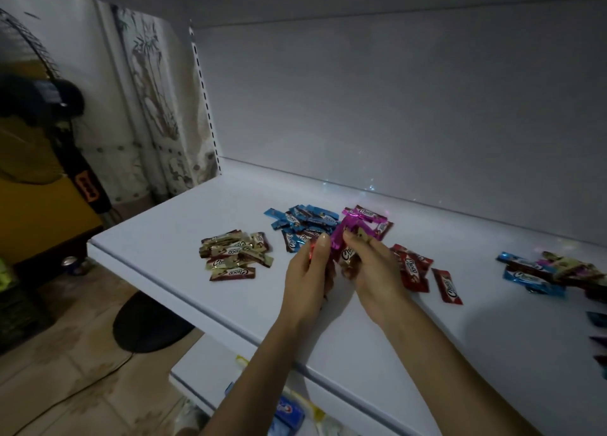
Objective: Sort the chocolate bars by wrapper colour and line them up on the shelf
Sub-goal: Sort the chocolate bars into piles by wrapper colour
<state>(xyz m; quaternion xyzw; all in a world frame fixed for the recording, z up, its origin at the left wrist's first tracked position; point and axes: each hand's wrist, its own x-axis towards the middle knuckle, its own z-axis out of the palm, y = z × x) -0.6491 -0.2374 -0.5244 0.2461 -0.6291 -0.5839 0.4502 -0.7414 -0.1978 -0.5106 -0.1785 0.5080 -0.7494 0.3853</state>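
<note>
Small Choco bars lie in colour groups on the white shelf. A gold pile is at the left, a blue pile behind it, a magenta pile in the middle and a red group to the right. An unsorted mixed heap sits at the far right. Both hands meet above the shelf in front of the magenta pile. My left hand is closed around a red bar. My right hand pinches a magenta bar and other bars between thumb and fingers.
The shelf's white back panel rises behind the piles. A lower shelf holds blue packets. A standing fan and its round base are on the tiled floor at left, beside a patterned curtain.
</note>
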